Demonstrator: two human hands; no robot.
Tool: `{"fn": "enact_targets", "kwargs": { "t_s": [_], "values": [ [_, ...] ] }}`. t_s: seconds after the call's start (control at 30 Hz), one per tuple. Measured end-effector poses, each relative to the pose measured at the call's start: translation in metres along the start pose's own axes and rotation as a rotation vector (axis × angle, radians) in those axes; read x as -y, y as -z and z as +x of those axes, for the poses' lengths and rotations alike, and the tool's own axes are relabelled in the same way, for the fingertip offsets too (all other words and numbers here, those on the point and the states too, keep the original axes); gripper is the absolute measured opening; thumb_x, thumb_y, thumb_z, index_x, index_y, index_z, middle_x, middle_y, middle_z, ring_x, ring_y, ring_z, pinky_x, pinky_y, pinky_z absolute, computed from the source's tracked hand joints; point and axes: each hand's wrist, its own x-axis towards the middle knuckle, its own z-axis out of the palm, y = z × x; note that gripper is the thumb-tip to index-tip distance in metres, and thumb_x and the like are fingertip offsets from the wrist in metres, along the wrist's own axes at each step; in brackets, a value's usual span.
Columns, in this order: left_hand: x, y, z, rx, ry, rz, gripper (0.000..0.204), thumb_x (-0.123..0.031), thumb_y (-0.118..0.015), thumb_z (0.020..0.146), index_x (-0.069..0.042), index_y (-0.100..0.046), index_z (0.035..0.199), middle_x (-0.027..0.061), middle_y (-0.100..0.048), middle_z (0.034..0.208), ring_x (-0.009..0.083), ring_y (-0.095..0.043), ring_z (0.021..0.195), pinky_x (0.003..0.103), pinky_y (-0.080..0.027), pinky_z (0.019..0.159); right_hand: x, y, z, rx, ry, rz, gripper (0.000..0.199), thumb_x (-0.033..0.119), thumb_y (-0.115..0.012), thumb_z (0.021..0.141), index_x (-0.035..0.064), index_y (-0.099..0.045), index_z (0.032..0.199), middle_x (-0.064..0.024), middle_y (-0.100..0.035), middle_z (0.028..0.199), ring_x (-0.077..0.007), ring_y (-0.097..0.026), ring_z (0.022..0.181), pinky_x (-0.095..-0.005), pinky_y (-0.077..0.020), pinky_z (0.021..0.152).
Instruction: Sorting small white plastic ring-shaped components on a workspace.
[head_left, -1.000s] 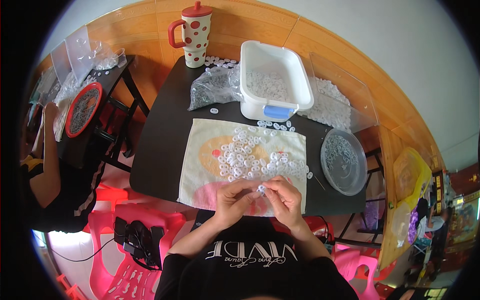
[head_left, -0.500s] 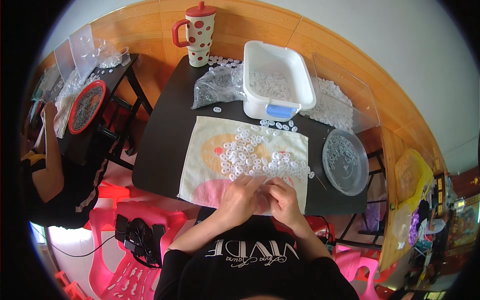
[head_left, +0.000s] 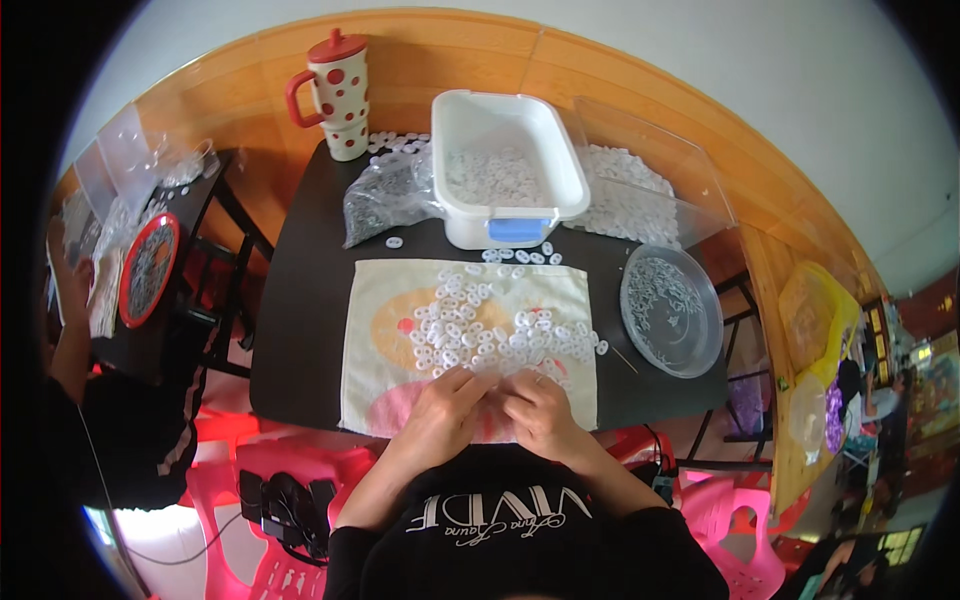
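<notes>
A printed towel [head_left: 362, 290] lies on the dark table, with a spread of small white oval plastic pieces [head_left: 455, 325] on it, each with two holes. At the near edge of these pieces my left hand [head_left: 440, 412] is closed, thumb and fingers pinched together. Close beside it, fingertips almost meeting the left ones, my right hand [head_left: 540, 412] is also pinched closed. Whatever lies between the fingertips is too small and blurred to name. To the right stands a round clear tub [head_left: 690, 345] of small grey metal parts, with a thin stick [head_left: 624, 361] beside it.
Behind the towel stand a white bin [head_left: 465, 228] of white pieces, a clear bag [head_left: 385, 200] of grey parts and a dotted tumbler [head_left: 345, 100]. A clear box [head_left: 640, 205] holds more white pieces. At left, another person's arm [head_left: 72, 340] is near a red basin [head_left: 128, 290].
The view has shifted, so the table and its things sit further left. My hands remain pinched close together over the towel, fingers slightly rearranged.
</notes>
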Motion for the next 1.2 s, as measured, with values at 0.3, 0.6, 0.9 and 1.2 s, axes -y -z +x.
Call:
{"fn": "enact_targets", "kwargs": {
  "t_s": [0.3,0.6,0.9,1.2],
  "values": [
    [0.004,-0.001,0.001,0.053,0.058,-0.03,0.048,0.012,-0.06,0.072,0.0,-0.065,0.118,0.0157,-0.064,0.086,0.0297,-0.066,0.078,0.036,-0.053,0.069,-0.001,0.003,-0.004,0.078,-0.006,0.013,0.018,0.003,-0.064,0.063,0.0025,-0.054,0.078,-0.0104,-0.051,0.088,-0.0294,-0.058,0.082,-0.0398,-0.0495,0.067],
    [0.002,-0.004,0.003,0.102,0.114,-0.014,0.064,0.015,-0.055,0.072,-0.002,-0.055,0.134,0.0169,-0.065,0.087,0.0306,-0.067,0.078,0.039,-0.056,0.071,-0.005,0.0,-0.004,0.101,0.011,0.064,0.022,0.003,-0.063,0.064,0.0007,-0.057,0.085,-0.0117,-0.051,0.09,-0.0296,-0.056,0.083,-0.0397,-0.0489,0.074],
    [-0.003,0.0,0.007,0.113,0.015,0.013,0.061,0.014,-0.056,0.072,-0.001,-0.055,0.132,0.0183,-0.065,0.089,0.0315,-0.067,0.08,0.039,-0.056,0.071,-0.005,-0.001,-0.005,0.1,0.024,0.061,0.022,0.003,-0.064,0.064,0.0013,-0.059,0.086,-0.0119,-0.053,0.091,-0.0301,-0.057,0.084,-0.04,-0.0492,0.074],
    [-0.004,0.003,-0.001,0.038,0.063,-0.206,0.047,0.007,-0.067,0.074,0.001,-0.064,0.12,0.0128,-0.063,0.086,0.0227,-0.063,0.074,0.033,-0.051,0.066,0.0,0.024,0.006,0.007,-0.523,0.886,0.011,-0.006,-0.063,0.087,-0.0027,-0.063,0.098,-0.0032,-0.063,0.089,-0.0075,-0.058,0.079,-0.0234,-0.0469,0.07]
  ]
}}
